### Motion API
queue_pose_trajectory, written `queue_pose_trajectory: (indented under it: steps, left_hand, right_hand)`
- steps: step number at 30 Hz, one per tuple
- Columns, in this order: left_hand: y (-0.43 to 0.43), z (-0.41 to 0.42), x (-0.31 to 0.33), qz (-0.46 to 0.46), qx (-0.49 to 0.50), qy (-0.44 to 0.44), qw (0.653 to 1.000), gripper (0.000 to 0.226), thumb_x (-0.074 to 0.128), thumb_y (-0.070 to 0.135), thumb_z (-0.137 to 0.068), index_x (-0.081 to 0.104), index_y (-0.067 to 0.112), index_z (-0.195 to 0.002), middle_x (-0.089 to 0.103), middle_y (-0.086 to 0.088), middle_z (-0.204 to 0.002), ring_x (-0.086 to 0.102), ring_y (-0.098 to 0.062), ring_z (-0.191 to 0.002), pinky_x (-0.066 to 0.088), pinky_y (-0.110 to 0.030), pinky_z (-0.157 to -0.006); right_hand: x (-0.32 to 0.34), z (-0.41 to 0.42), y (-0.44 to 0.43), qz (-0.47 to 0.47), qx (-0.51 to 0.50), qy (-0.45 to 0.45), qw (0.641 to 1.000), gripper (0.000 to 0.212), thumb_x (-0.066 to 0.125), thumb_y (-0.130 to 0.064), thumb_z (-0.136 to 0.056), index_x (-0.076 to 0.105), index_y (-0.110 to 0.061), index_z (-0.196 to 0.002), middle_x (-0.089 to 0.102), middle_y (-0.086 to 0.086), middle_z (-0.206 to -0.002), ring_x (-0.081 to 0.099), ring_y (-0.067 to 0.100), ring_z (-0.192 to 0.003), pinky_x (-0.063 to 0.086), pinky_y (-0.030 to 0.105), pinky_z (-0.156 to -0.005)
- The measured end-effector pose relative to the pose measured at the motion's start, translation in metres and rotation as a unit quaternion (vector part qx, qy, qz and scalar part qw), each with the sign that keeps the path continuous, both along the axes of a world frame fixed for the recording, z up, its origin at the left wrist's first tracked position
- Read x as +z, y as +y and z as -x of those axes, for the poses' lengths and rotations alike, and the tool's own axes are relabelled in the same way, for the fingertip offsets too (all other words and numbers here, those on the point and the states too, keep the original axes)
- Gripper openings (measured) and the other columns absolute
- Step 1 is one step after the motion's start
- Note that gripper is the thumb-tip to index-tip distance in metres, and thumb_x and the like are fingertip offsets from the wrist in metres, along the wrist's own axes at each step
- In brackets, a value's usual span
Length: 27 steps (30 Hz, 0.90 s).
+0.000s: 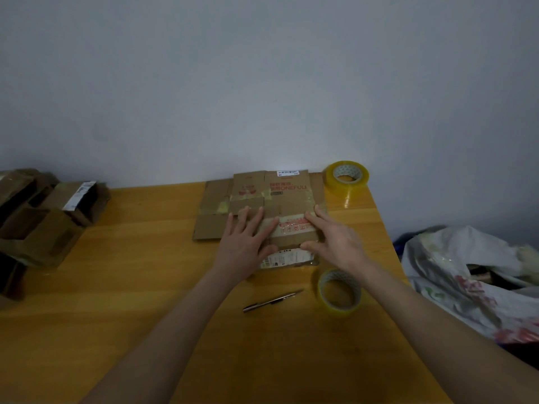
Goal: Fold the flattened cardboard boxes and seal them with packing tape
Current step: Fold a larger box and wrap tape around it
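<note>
Head cam: both hands, left & right, spread flat on flattened box, red print, old tape.

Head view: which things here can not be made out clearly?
All in the head view:
Cardboard middle: hidden under the left hand and right hand.
Labels: print too small.
Boxes at left: dark, cut off by the frame edge.
Bag contents: hidden by its folds.
Slim tool: pen or knife, too small.

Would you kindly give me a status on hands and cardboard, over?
Left hand and right hand open, resting on the flattened cardboard. Cardboard unfolded on table. Tape roll and pen near, not blocking.
</note>
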<state>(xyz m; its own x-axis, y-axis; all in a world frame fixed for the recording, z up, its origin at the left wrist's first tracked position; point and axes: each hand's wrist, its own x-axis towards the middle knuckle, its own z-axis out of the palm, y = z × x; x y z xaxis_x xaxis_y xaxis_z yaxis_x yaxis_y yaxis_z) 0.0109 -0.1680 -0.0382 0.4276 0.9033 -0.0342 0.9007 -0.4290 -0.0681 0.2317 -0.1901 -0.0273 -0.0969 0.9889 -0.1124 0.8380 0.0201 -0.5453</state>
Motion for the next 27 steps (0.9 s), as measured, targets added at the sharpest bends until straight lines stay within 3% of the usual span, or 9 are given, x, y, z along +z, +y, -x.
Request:
queue_pose_trajectory:
  steps: [3, 6, 8, 12, 14, 17, 20, 24, 27]
  left_hand:
    - [0.001, 0.000, 0.002, 0.010, 0.000, 0.026, 1.000, 0.068, 0.016, 0.068, -0.090, -0.007, 0.041, -0.148, -0.010, 0.001, -0.159, -0.011, -0.026, -0.147, -0.008, -0.047, -0.118]
    - [0.010, -0.001, 0.008, 0.049, -0.008, -0.005, 0.999, 0.068, 0.033, 0.059, -0.094, 0.001, 0.039, -0.150, -0.008, 0.001, -0.160, -0.009, -0.020, -0.147, -0.001, -0.042, -0.120]
    - [0.016, 0.000, 0.009, 0.062, -0.014, -0.020, 0.998, 0.068, 0.037, 0.057, -0.094, 0.003, 0.039, -0.150, -0.006, 0.002, -0.161, -0.007, -0.019, -0.148, 0.000, -0.040, -0.120]
    - [0.019, 0.005, 0.010, 0.066, -0.026, -0.024, 0.997, 0.068, 0.039, 0.055, -0.094, 0.004, 0.039, -0.150, -0.006, 0.003, -0.160, -0.006, -0.018, -0.148, 0.002, -0.040, -0.121]
    - [0.020, 0.005, 0.011, 0.064, -0.027, -0.022, 0.997, 0.068, 0.038, 0.056, -0.094, 0.003, 0.039, -0.150, -0.006, 0.003, -0.160, -0.006, -0.018, -0.148, 0.000, -0.040, -0.121]
    - [0.021, 0.005, 0.013, 0.067, -0.027, -0.027, 0.997, 0.068, 0.039, 0.055, -0.094, 0.004, 0.039, -0.150, -0.005, 0.003, -0.160, -0.005, -0.018, -0.148, -0.001, -0.040, -0.120]
    - [0.020, 0.004, 0.015, 0.076, -0.028, -0.033, 0.996, 0.068, 0.041, 0.054, -0.094, 0.005, 0.039, -0.150, -0.005, 0.004, -0.160, -0.006, -0.017, -0.147, -0.002, -0.039, -0.120]
    - [0.018, 0.006, 0.016, 0.074, -0.031, -0.041, 0.996, 0.069, 0.044, 0.053, -0.094, 0.006, 0.040, -0.149, -0.005, 0.005, -0.160, -0.005, -0.016, -0.148, -0.002, -0.038, -0.120]
    - [0.017, 0.005, 0.019, 0.075, -0.029, -0.033, 0.996, 0.069, 0.043, 0.054, -0.093, 0.006, 0.040, -0.150, -0.005, 0.005, -0.160, -0.004, -0.016, -0.148, -0.001, -0.038, -0.120]
  right_hand:
    - [0.004, -0.023, -0.008, 0.062, -0.099, 0.244, 0.963, 0.050, 0.070, -0.039, -0.084, 0.052, -0.023, -0.128, 0.060, 0.002, -0.130, 0.059, 0.019, -0.114, 0.051, 0.040, -0.095]
    - [-0.009, -0.042, -0.031, 0.065, -0.148, 0.022, 0.987, 0.032, 0.065, -0.056, -0.082, 0.055, -0.025, -0.084, 0.065, -0.005, -0.086, 0.063, 0.017, -0.084, 0.052, 0.035, -0.073]
    - [-0.025, -0.045, -0.046, 0.094, -0.165, -0.100, 0.977, 0.041, 0.062, -0.062, -0.081, 0.052, -0.024, -0.092, 0.062, -0.004, -0.094, 0.063, 0.020, -0.089, 0.050, 0.033, -0.068]
    - [-0.047, -0.032, -0.065, 0.180, -0.148, -0.162, 0.959, 0.068, 0.062, -0.062, -0.081, 0.040, -0.018, -0.128, 0.046, 0.004, -0.131, 0.055, 0.023, -0.108, 0.048, 0.033, -0.073]
    - [-0.046, -0.021, -0.065, 0.122, -0.088, -0.180, 0.972, 0.063, 0.061, -0.065, -0.080, 0.045, -0.021, -0.121, 0.047, 0.002, -0.124, 0.050, 0.019, -0.107, 0.049, 0.032, -0.083]
    - [-0.046, -0.009, -0.064, 0.186, 0.058, -0.258, 0.946, 0.055, 0.062, -0.062, -0.080, 0.057, -0.020, -0.116, 0.058, 0.001, -0.120, 0.049, 0.021, -0.117, 0.038, 0.039, -0.103]
    - [-0.052, -0.008, -0.066, 0.177, 0.101, -0.294, 0.934, 0.022, 0.054, -0.023, -0.093, 0.064, -0.021, -0.112, 0.064, 0.005, -0.115, 0.055, 0.023, -0.112, 0.033, 0.041, -0.109]
    - [-0.019, -0.034, -0.045, 0.163, 0.095, -0.112, 0.976, 0.010, 0.059, -0.026, -0.093, 0.067, -0.019, -0.092, 0.060, -0.003, -0.087, 0.056, 0.019, -0.087, 0.045, 0.030, -0.078]
    - [0.036, -0.062, -0.022, 0.176, 0.107, 0.140, 0.968, 0.015, 0.062, -0.021, -0.093, 0.070, -0.009, -0.099, 0.068, -0.002, -0.092, 0.061, 0.013, -0.088, 0.046, 0.030, -0.083]
